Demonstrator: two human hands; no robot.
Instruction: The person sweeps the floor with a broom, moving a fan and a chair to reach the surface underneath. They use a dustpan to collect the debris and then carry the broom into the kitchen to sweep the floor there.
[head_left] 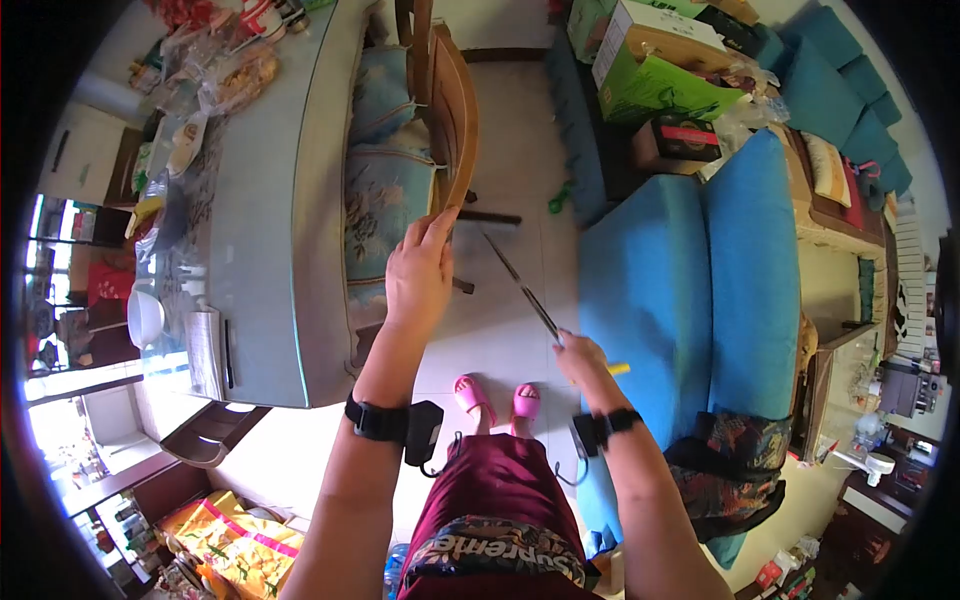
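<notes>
My left hand (pixel 420 268) is on the end of the curved wooden back rail of a chair (pixel 462 130), its fingers closed over the wood. Blue floral cushions (pixel 390 205) lie on the chair seats beside it. In my right hand (pixel 583 358) is a long, thin dark rod (pixel 525 288) with a yellow end sticking out behind the fist. The rod slants away over the floor toward the chair legs (pixel 490 217); what its far tip is, I cannot make out. Both wrists wear black straps with small devices.
A glass-topped table (pixel 260 200) runs along the left, with bags, a white bowl (pixel 146 318) and a notebook (pixel 203 350) on it. On the right stands a blue sofa (pixel 645 300); boxes (pixel 665 60) are piled beyond it. Pink slippers (pixel 525 402) are on my feet on the tiled floor.
</notes>
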